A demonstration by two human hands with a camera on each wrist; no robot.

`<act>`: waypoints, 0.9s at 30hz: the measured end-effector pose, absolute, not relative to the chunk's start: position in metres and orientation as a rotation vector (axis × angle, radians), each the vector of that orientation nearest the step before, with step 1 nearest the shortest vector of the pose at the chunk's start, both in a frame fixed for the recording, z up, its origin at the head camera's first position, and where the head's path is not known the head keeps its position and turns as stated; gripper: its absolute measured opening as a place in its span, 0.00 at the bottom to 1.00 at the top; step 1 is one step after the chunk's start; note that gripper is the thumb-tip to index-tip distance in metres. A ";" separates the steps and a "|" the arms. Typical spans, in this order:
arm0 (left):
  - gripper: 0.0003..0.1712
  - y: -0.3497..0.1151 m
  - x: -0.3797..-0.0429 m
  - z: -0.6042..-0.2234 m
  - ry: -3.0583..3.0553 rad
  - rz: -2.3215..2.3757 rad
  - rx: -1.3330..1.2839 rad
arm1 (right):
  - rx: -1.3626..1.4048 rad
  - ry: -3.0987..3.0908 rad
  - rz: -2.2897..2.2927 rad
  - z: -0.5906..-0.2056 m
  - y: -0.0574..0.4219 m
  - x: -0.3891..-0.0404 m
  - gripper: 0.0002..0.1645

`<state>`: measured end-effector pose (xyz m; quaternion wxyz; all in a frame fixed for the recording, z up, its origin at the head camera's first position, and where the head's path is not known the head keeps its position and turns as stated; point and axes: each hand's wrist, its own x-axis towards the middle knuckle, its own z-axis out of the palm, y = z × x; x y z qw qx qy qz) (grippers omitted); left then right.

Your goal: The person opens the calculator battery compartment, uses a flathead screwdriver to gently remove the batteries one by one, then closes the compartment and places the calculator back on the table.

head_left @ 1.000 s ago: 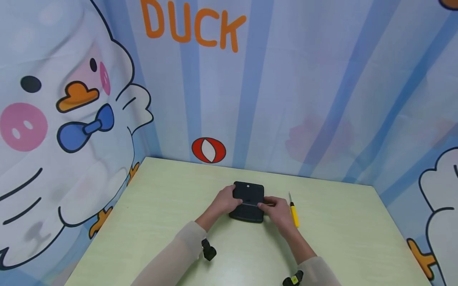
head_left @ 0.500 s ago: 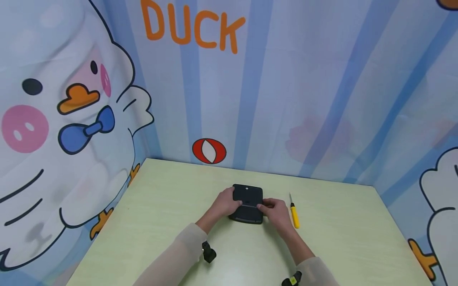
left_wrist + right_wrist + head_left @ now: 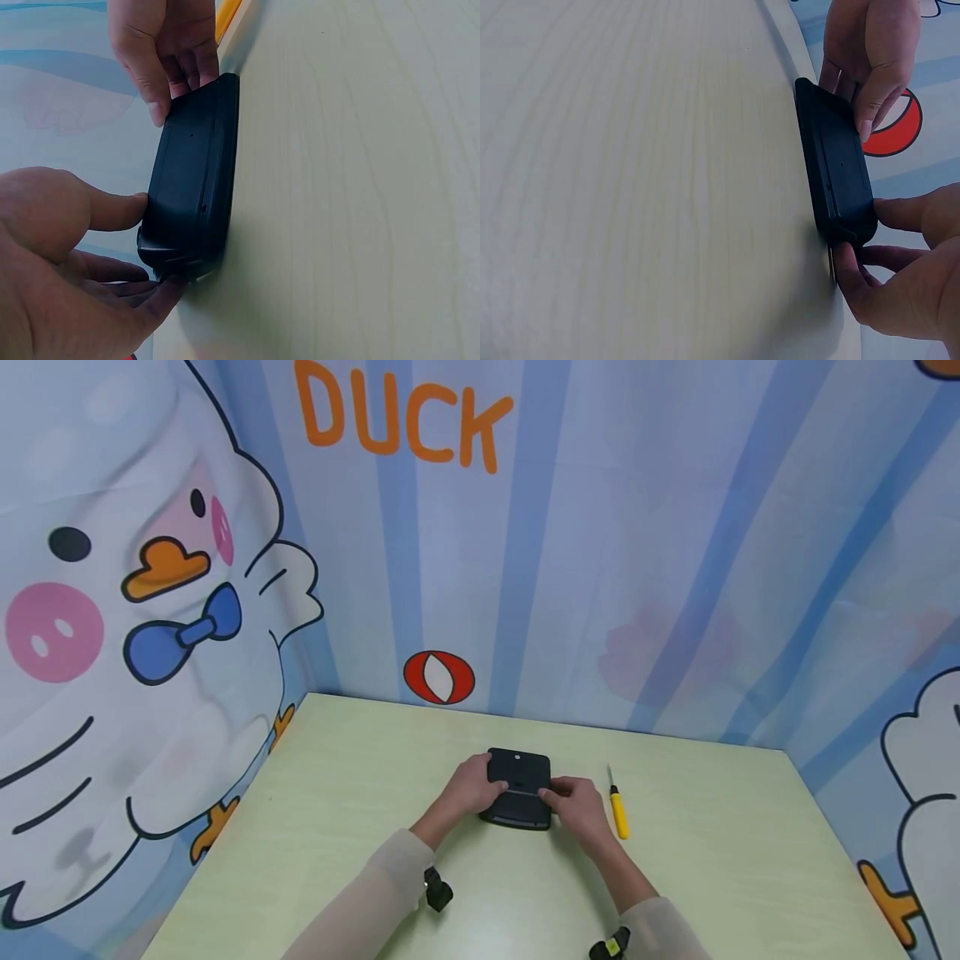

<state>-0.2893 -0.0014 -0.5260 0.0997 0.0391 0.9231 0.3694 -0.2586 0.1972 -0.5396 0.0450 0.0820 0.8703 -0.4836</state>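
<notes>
A flat black case with rounded corners stands out near the middle of the table. Across its face runs a seam, and a small pale round spot sits near its far edge. My left hand holds the left side, thumb on the upper face and fingers at the edge and below. On the opposite side my right hand pinches the edge between thumb and fingers. In the left wrist view the case looks thick, with a narrow slot along its side. Its underside is hidden.
A screwdriver with a yellow handle and black collar lies right of my right hand, shaft pointing away. The pale wooden table ends at a blue striped curtain with duck drawings. Small black wrist cameras sit at my sleeves.
Both hands keep their hold on the case. Its far edge has come slightly lower in the head view, which itself has shifted a little; the screwdriver stays put on the table.
</notes>
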 end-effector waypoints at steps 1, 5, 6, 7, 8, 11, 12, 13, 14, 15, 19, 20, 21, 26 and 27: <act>0.38 -0.001 -0.289 -0.527 2.731 1.095 0.117 | 0.250 2.661 -1.474 -0.540 0.197 -0.259 0.27; 0.38 0.000 -0.289 -0.528 2.728 1.114 0.112 | 0.260 2.697 -1.438 -0.542 0.198 -0.260 0.27; 0.38 0.000 -0.289 -0.528 2.728 1.118 0.110 | 0.258 2.707 -1.429 -0.543 0.198 -0.260 0.26; 0.38 0.000 -0.289 -0.529 2.729 1.121 0.112 | 0.257 2.718 -1.421 -0.543 0.199 -0.260 0.26; 0.39 0.000 -0.289 -0.529 2.726 1.127 0.112 | 0.249 2.730 -1.411 -0.543 0.199 -0.260 0.26; 0.39 -0.002 -0.290 -0.530 2.732 1.137 0.125 | 0.235 2.740 -1.406 -0.544 0.201 -0.260 0.27; 0.39 -0.003 -0.290 -0.530 2.736 1.147 0.137 | 0.229 2.740 -1.406 -0.545 0.202 -0.260 0.27; 0.39 -0.004 -0.291 -0.531 2.741 1.161 0.152 | 0.225 2.737 -1.411 -0.545 0.203 -0.260 0.27; 0.39 -0.005 -0.291 -0.531 2.744 1.178 0.165 | 0.221 2.729 -1.417 -0.546 0.204 -0.260 0.27; 0.39 -0.007 -0.292 -0.531 2.751 1.190 0.180 | 0.223 2.720 -1.423 -0.547 0.205 -0.260 0.28; 0.41 -0.015 -0.294 -0.531 2.766 1.214 0.259 | 0.201 2.714 -1.426 -0.547 0.210 -0.261 0.26; 0.41 -0.017 -0.294 -0.531 2.767 1.206 0.276 | 0.187 2.717 -1.424 -0.546 0.211 -0.261 0.26; 0.42 -0.019 -0.295 -0.531 2.764 1.201 0.291 | 0.175 2.722 -1.422 -0.546 0.213 -0.261 0.25; 0.43 -0.026 -0.296 -0.530 2.722 1.203 0.330 | 0.105 2.729 -1.423 -0.541 0.218 -0.259 0.24; 0.44 -0.027 -0.295 -0.529 2.707 1.212 0.337 | 0.094 2.736 -1.416 -0.540 0.218 -0.259 0.24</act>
